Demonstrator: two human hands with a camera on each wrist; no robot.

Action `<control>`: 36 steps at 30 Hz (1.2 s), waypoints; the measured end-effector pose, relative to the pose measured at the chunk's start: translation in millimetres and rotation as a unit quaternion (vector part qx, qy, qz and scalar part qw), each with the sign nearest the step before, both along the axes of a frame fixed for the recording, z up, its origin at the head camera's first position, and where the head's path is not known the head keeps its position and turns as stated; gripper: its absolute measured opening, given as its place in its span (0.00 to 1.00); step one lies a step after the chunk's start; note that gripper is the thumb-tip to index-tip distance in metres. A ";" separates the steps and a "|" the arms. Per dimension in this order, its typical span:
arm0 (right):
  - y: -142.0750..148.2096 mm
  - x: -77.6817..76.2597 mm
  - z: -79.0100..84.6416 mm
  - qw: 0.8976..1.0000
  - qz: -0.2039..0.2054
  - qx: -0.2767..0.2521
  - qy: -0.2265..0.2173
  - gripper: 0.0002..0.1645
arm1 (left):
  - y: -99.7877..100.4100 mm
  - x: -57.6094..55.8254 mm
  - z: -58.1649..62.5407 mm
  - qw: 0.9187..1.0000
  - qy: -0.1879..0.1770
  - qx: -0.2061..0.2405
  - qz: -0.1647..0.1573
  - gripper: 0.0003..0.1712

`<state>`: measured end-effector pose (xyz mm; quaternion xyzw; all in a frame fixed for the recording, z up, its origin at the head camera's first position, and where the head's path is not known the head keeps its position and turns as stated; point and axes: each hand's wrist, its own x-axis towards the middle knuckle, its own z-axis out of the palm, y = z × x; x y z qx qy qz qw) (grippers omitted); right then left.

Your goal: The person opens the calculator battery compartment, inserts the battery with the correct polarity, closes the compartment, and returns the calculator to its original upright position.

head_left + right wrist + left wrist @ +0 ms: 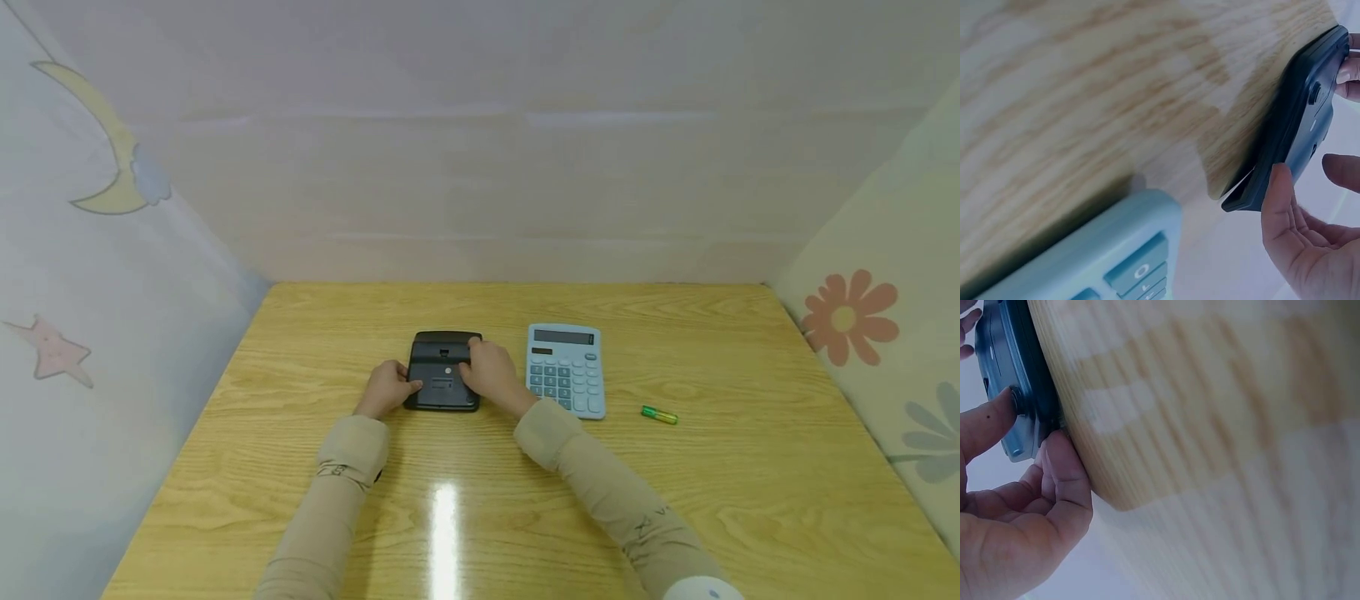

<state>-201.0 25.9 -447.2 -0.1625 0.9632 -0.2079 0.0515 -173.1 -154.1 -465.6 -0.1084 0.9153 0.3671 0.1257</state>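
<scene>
The head view showed a printed moon (93, 104) left of the counter (247, 492). The left hand (385, 388) pinched the left edge of the black device (431, 396), which lay on the counter between both hands. The right hand (492, 372), fingertip on its edge, thumb apart, hid its right side; the right cuff (546, 429) blocked a corner of the calculator (581, 373). Beyond lay a battery (660, 415).

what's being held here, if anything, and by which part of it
The black device, pinched at its left edge by the left hand, thumb on top; the right hand touches its right edge near the far corner.
</scene>
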 end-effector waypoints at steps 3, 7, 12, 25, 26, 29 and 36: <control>0.6 0.3 0.5 1.000 -0.015 -0.004 -0.007 0.21 | 0.0 0.4 0.3 1.000 0.003 0.001 -0.002 0.17; 1.8 0.4 1.0 0.999 -0.030 -0.009 -0.022 0.23 | -0.3 0.7 0.4 1.000 0.004 0.001 -0.005 0.17; 3.4 -1.1 -0.8 0.998 -0.037 -0.024 -0.043 0.20 | -0.8 0.6 -0.5 1.000 0.004 0.003 -0.007 0.18; 2.1 0.2 -1.2 0.993 -0.049 -0.052 -0.092 0.20 | 0.9 2.2 -1.2 1.000 0.021 -0.006 -0.020 0.24; 2.3 0.6 -1.1 0.993 -0.049 -0.052 -0.090 0.20 | 1.1 2.4 -1.1 0.999 0.023 -0.009 -0.023 0.24; 3.6 1.7 -1.4 0.993 -0.048 -0.059 -0.086 0.18 | 1.8 3.2 0.5 0.999 0.025 -0.014 -0.025 0.24; 6.9 3.2 -0.8 0.993 -0.042 -0.086 -0.065 0.14 | 0.9 4.1 4.0 0.999 0.025 -0.008 -0.028 0.24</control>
